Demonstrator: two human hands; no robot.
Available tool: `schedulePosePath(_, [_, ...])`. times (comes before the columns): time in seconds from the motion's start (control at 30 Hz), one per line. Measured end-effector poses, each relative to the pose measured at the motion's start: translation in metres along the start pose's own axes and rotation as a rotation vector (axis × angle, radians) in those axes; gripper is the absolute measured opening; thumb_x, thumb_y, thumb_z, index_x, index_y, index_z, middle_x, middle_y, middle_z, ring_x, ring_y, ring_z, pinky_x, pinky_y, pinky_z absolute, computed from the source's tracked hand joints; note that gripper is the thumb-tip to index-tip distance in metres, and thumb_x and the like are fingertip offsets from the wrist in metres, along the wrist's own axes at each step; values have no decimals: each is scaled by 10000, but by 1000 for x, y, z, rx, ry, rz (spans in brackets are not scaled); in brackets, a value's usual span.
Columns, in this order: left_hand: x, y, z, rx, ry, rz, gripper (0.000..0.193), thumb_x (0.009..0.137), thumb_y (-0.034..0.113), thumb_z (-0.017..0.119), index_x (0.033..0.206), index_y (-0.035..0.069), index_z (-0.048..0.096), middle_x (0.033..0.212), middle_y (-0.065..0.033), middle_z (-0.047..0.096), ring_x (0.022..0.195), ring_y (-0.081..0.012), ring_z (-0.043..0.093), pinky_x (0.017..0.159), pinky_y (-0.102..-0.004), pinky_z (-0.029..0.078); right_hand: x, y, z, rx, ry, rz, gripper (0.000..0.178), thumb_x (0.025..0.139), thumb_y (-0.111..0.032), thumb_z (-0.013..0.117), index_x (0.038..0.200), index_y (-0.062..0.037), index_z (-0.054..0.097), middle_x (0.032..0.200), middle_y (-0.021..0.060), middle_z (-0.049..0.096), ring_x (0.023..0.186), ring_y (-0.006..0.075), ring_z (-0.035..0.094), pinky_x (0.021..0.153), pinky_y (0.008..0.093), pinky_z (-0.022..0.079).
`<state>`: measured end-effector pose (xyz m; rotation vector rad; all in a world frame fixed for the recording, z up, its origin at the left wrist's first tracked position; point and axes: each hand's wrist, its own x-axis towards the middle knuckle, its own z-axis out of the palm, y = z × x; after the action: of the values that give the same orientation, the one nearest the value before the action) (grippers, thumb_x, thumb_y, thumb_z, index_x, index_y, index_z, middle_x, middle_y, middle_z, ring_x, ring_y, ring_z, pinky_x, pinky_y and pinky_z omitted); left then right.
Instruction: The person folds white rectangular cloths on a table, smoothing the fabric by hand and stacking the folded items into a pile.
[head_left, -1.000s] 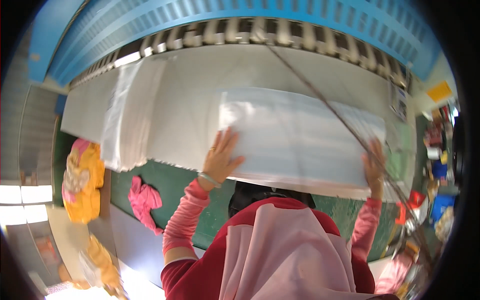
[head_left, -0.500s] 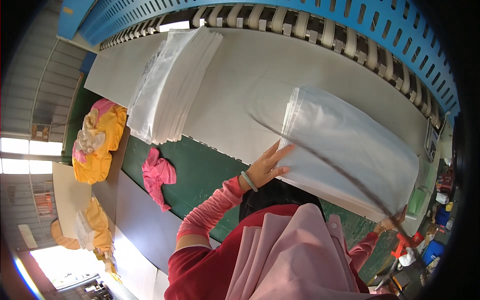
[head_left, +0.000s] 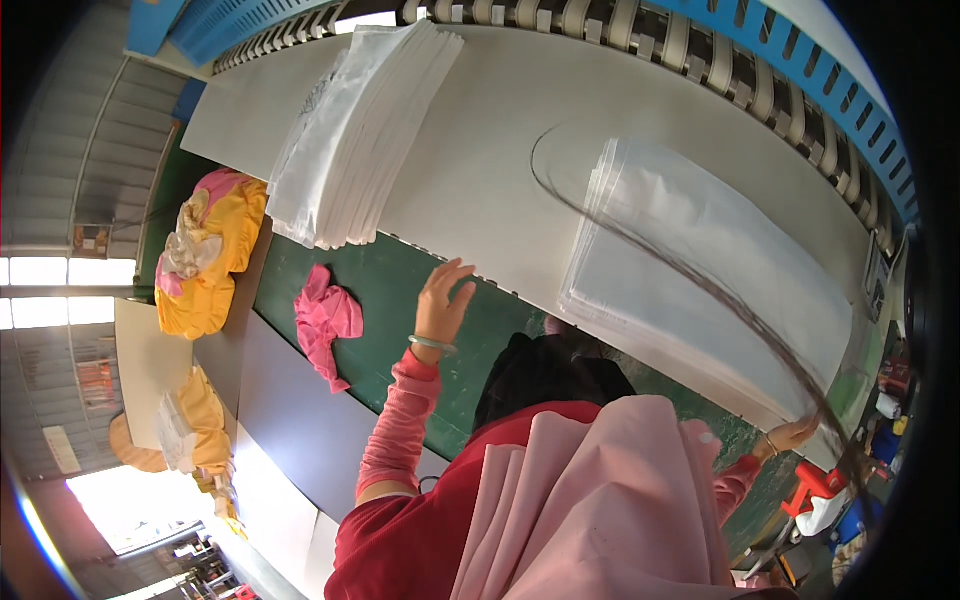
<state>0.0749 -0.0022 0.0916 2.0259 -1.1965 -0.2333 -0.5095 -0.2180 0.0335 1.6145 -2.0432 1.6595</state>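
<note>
My left hand point(head_left: 440, 300) is raised near the table's front edge, open with its fingers apart, holding nothing. It wears a pale bangle point(head_left: 432, 344). To its right lies a flat stack of translucent white plastic sheets point(head_left: 715, 265), a little fanned at its left edge. My right hand point(head_left: 793, 435) is at the near right corner of this stack, its fingers stretched along the edge; they show small, and strands of hair cross close by. A thicker pile of similar white plastic sheets or bags point(head_left: 365, 135) lies at the table's left.
A machine with pale belts point(head_left: 580, 22) and a blue slotted guard point(head_left: 830, 90) runs along the grey table's point(head_left: 490, 150) far side. Pink cloth point(head_left: 328, 320) lies on a green surface point(head_left: 400, 285). Yellow and pink cloth point(head_left: 215, 265) hangs at left. A red object point(head_left: 815, 487) stands lower right.
My left hand has let go of the stack's left edge and moved left, away from it. My right hand stays by the near right corner. The view has shifted slightly.
</note>
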Motion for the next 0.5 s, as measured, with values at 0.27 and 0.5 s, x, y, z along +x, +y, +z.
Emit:
schedulePosePath(0.27, [36, -67, -74, 221, 411, -54, 148, 767, 62, 565, 907, 37, 604, 925, -116, 601, 880, -289, 561, 777, -354, 433, -79, -17, -26, 379, -80, 627, 731, 836, -478, 425, 1356, -60, 126, 1332, 106, 287, 1250, 257, 250, 968, 524, 188])
schedulePosePath(0.5, [83, -157, -145, 707, 357, -47, 504, 666, 92, 594, 1156, 79, 481, 1012, -138, 524, 932, -321, 495, 828, -390, 384, -169, -51, 34, 179, -156, 413, 513, 842, -271, 474, 1248, 18, 352, 1247, 198, 349, 1176, 298, 335, 947, 377, 315])
